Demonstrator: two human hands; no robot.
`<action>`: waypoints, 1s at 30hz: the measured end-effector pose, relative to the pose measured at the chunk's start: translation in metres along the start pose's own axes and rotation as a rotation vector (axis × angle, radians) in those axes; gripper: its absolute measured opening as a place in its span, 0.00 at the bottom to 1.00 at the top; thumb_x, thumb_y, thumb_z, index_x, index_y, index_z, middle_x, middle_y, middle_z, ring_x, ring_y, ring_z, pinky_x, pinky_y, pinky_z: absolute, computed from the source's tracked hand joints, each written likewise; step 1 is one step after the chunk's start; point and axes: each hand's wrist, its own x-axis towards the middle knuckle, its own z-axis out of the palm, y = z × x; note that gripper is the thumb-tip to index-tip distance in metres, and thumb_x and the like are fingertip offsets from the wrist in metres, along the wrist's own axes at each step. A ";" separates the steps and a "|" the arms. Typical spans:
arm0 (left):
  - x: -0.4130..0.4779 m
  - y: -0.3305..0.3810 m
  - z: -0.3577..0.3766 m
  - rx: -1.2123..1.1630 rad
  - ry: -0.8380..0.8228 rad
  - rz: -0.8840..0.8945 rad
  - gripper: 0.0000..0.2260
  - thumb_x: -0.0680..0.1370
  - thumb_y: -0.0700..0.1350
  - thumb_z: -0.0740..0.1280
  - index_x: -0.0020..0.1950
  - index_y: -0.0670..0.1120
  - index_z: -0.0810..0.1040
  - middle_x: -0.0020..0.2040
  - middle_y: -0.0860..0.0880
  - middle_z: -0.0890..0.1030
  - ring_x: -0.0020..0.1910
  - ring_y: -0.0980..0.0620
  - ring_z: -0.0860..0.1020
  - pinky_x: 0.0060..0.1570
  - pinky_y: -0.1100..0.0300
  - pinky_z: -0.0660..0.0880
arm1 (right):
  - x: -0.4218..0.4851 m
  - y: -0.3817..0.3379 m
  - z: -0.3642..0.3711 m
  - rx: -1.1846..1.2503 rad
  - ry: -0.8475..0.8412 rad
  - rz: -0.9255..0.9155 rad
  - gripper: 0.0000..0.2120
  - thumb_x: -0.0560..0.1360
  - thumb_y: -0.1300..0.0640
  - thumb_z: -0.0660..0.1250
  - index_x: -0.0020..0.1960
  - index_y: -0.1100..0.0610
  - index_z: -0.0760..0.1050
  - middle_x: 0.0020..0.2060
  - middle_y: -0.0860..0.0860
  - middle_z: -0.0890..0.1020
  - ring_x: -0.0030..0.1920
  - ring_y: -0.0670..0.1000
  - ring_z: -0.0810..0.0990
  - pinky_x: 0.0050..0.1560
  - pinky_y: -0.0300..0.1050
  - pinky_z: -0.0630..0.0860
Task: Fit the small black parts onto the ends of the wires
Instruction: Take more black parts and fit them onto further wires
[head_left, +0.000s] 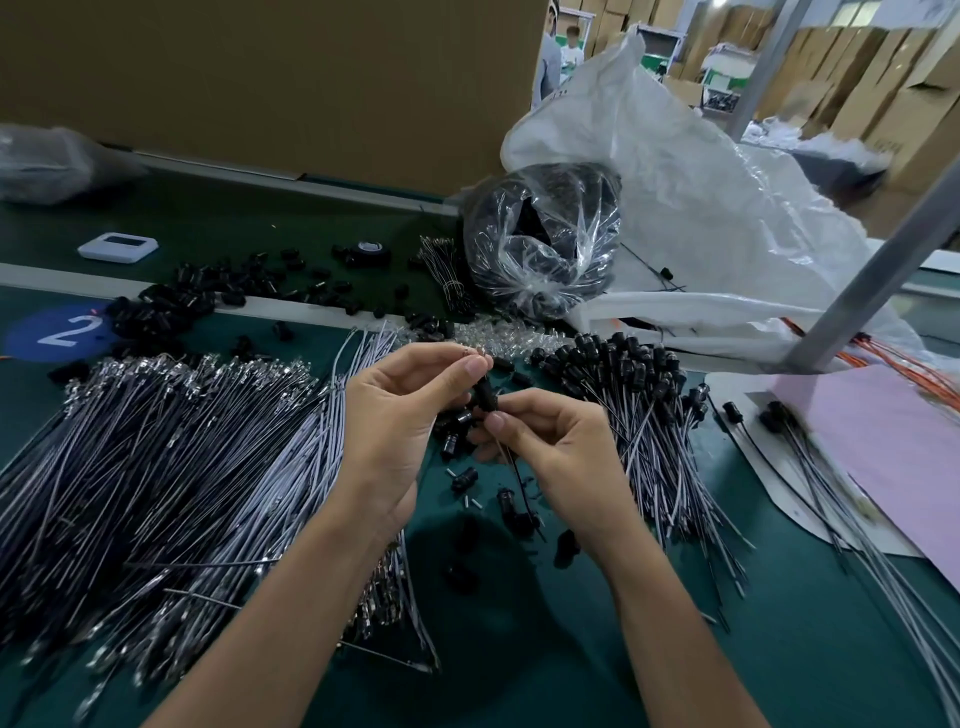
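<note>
While your left hand (410, 415) pinches a wire end (470, 354) between thumb and forefinger, your right hand (556, 441) pinches a black part (485, 397) just below it, centre frame. Bare wires (156, 457): heaped lower left. Fitted wires (639, 395): fanned right of centre. Clear bag (540, 249), upper centre: holds more black parts. White sack (701, 197) behind it: contents not visible. Loose parts (208, 296): scattered upper left on the table (571, 649).

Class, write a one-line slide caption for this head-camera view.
Over the green bench, the left hand and right hand pinch a wire carrying a small black part, between piles of wires.
</note>
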 end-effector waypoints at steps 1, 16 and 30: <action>0.000 0.000 0.000 -0.007 -0.005 -0.007 0.11 0.58 0.48 0.79 0.37 0.48 0.86 0.41 0.46 0.86 0.42 0.52 0.82 0.46 0.62 0.77 | 0.000 0.000 0.000 0.008 0.006 0.002 0.05 0.74 0.66 0.71 0.46 0.58 0.82 0.38 0.56 0.86 0.39 0.52 0.86 0.44 0.44 0.82; -0.002 0.003 0.000 -0.047 -0.038 -0.113 0.15 0.57 0.47 0.79 0.41 0.45 0.87 0.43 0.44 0.86 0.43 0.48 0.83 0.63 0.34 0.72 | 0.000 0.002 0.000 -0.067 0.039 -0.069 0.10 0.75 0.68 0.69 0.44 0.54 0.81 0.38 0.50 0.86 0.40 0.48 0.85 0.46 0.40 0.81; -0.001 0.000 -0.002 -0.037 -0.039 -0.101 0.13 0.58 0.47 0.79 0.40 0.45 0.87 0.43 0.44 0.86 0.42 0.50 0.84 0.56 0.46 0.77 | 0.001 0.002 0.000 -0.166 0.074 -0.117 0.15 0.75 0.69 0.69 0.44 0.48 0.81 0.40 0.49 0.86 0.43 0.49 0.86 0.50 0.47 0.82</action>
